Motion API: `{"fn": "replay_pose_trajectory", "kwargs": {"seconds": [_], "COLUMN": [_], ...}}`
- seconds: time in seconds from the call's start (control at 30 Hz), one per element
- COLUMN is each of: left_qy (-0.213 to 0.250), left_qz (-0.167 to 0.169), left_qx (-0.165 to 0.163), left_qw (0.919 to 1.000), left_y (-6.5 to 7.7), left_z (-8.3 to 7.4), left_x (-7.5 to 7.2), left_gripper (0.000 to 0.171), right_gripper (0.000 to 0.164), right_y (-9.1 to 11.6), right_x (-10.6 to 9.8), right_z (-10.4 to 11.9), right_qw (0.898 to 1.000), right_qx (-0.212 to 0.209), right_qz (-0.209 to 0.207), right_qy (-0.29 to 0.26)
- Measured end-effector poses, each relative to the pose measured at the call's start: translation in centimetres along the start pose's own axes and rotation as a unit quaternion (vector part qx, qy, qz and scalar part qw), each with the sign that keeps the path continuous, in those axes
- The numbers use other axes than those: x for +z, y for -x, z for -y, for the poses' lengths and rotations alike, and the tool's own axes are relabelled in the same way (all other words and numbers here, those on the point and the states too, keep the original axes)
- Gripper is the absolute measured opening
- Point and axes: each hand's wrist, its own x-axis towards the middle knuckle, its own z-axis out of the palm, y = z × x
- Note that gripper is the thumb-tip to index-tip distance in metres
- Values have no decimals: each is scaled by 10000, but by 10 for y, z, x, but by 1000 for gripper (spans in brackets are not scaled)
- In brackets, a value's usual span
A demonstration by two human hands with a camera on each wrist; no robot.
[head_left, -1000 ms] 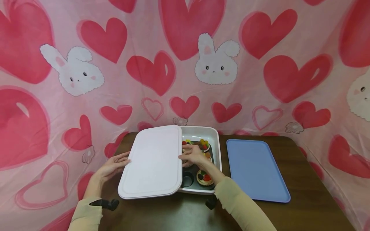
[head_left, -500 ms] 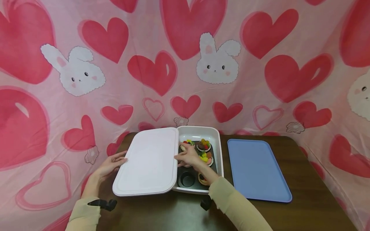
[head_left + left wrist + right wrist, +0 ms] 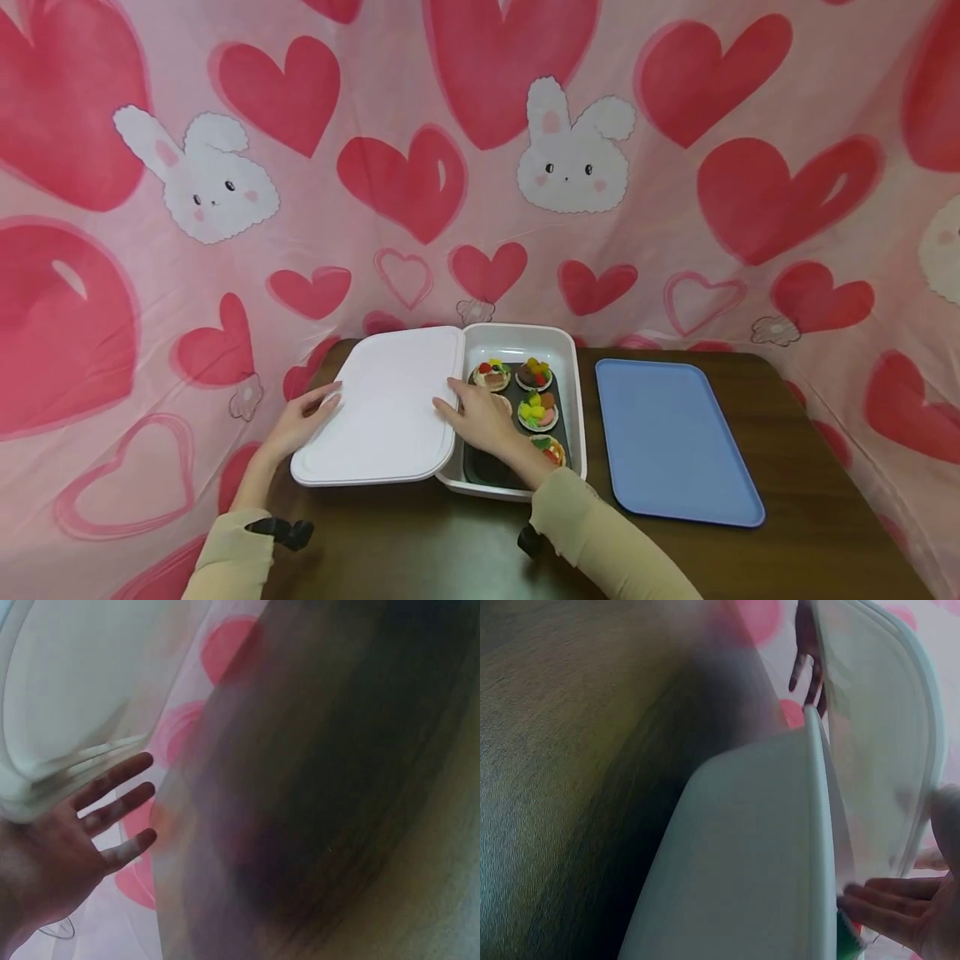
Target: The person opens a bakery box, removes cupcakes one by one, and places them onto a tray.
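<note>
At the far left, the left hand (image 3: pixel 303 421) grips the near-side stretch of the white lid's left edge, thumb above and fingers underneath; the left wrist view shows three of those fingers spread almost straight below the plastic. The white lid (image 3: pixel 382 408) lies face up, off to the left of its box and overlapping the left rim; whether it bears on that rim cannot be confirmed. The right hand (image 3: pixel 483 421) pinches the opposite edge, thumb on top, fingers beneath. The hands are therefore apart, one on each long side, presumably to keep so broad a panel level. Beneath the right wrist sits the white rectangular box (image 3: pixel 579 400), containing a dark pan (image 3: pixel 487 475) of fruit-topped tarts (image 3: pixel 537 411) (real or imitation, undetermined; at least five visible), the high walls probably serving to shelter the toppings. Rightmost, a blue rectangular tray (image 3: pixel 678 442) lies flat on the brown wooden table (image 3: pixel 810 508), just beside the box and untouched, seemingly placed there for easy right-hand reach.
</note>
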Motion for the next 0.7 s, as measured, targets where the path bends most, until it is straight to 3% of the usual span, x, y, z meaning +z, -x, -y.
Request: {"fn": "replay_pose_trajectory", "kwargs": {"seconds": [0.2,0.33,0.53,0.7], "left_qy": [188,-60,-717,-870], "left_qz": [-27,-120,-242,-405], "left_qx": [-64,31,20,-60], "left_qw": [9998,9999,9971,9954], "left_y": [3,5,11,14], "left_z": [7,10,15,21], "left_x": [-3,-3,-1,-1], "left_gripper": [68,69,72,73], "right_gripper": [70,81,91,91], "right_y": [-1,-2,-1,-2], "right_x": [6,12,24,36], "right_z": [17,25,29,30], "right_qw": [9928,9836,9718,9681], "right_qx": [-115,-96,-150,-235], "right_qz": [93,231,438,449], "right_qy": [1188,1787,2313,2454]}}
